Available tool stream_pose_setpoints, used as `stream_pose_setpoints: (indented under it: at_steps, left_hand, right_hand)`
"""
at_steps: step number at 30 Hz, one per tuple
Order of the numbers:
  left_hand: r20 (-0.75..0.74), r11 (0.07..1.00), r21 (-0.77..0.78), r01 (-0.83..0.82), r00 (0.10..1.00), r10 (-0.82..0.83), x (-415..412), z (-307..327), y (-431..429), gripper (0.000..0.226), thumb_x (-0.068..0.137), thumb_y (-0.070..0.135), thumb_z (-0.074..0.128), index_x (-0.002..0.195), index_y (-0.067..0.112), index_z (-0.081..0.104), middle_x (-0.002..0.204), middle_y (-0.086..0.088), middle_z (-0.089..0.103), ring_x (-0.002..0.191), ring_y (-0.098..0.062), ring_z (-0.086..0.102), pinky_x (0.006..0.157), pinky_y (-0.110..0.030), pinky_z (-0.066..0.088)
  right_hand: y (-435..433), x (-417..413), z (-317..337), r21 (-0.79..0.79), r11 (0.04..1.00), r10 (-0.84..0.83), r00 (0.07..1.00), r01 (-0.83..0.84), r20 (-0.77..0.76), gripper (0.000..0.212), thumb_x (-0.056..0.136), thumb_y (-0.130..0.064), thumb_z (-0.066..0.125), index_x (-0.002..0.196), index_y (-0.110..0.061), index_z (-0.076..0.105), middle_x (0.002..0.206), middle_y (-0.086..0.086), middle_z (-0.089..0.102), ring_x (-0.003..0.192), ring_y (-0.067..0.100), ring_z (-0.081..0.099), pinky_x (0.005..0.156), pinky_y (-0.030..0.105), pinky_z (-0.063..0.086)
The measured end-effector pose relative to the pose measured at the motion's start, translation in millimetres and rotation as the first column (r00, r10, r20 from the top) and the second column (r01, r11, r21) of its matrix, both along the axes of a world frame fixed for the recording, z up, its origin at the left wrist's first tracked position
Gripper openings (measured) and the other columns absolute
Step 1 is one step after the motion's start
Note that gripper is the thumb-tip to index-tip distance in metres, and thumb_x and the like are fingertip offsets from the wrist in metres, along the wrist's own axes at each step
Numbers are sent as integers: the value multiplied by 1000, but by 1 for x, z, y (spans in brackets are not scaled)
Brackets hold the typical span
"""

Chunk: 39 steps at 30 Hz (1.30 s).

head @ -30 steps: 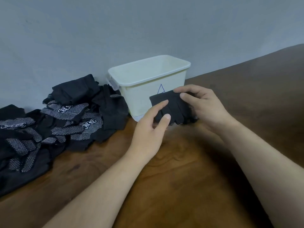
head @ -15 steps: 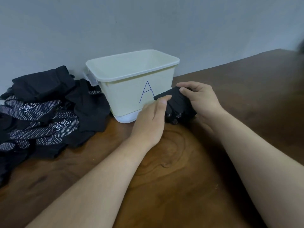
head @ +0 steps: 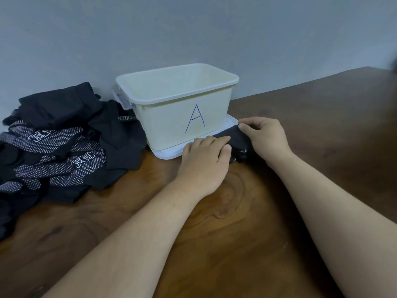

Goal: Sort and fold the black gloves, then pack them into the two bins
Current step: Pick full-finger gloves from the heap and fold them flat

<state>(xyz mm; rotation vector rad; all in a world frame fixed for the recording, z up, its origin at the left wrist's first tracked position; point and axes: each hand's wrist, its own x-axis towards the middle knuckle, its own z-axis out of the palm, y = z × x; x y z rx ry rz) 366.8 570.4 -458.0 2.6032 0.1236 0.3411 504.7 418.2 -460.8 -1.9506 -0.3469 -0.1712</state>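
The table (head: pixel 236 244) in front of me is dark brown wood with a swirling knot in its grain. At its left end, by the wall, lies a heap of black gloves (head: pixel 64 143), some showing white dots and a printed mark. Just right of the heap a white lid (head: pixel 169 152) lies flat, and the bin (head: pixel 182 117) marked A stands on it. One folded glove (head: pixel 236 138) lies at the lid's front right corner, held there by my left hand (head: pixel 206 155) and right hand (head: pixel 266 138).
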Motion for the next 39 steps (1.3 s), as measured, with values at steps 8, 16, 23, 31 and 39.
stream_pose_setpoints:
  at_steps: [8,16,23,31,39]
  left_hand:
    - [63,993,112,-26,998,19,1,-7,-1,49,112,43,26,154,39,50,133,10,54,134,-18,39,126,-45,20]
    - [124,999,32,18,992,-22,-14,0,2,46,112,35,33,154,32,50,137,9,58,132,-14,42,122,-39,31]
    - [178,998,-6,-65,982,65,-58,5,24,38,109,31,44,142,33,62,122,16,64,122,-9,45,114,-35,39]
    - [245,989,33,-141,961,129,-164,-8,73,25,101,29,60,123,36,70,94,20,59,102,-6,45,101,-34,41]
    - [219,971,80,-225,955,203,-278,-7,136,8,102,38,65,103,41,72,101,29,59,103,-1,47,97,-37,46]
  right_hand:
    - [3,-5,0,-212,977,-4,997,21,81,19,101,-27,71,115,-26,84,114,-10,79,104,6,70,83,13,49]
    - [-1,-17,8,-143,987,-35,970,71,239,19,98,-27,72,113,-27,85,122,-12,73,115,2,63,101,15,49]
    - [17,-82,16,-53,994,102,947,-91,305,16,98,-31,75,111,-35,84,120,-23,71,122,3,55,104,27,49]
    - [37,-176,10,0,961,266,926,-276,268,16,96,-30,79,106,-42,84,107,-23,73,115,6,61,101,25,49]
    - [68,-240,1,-268,895,428,858,-357,283,13,97,-38,77,107,-44,83,110,-30,69,113,0,57,95,16,45]
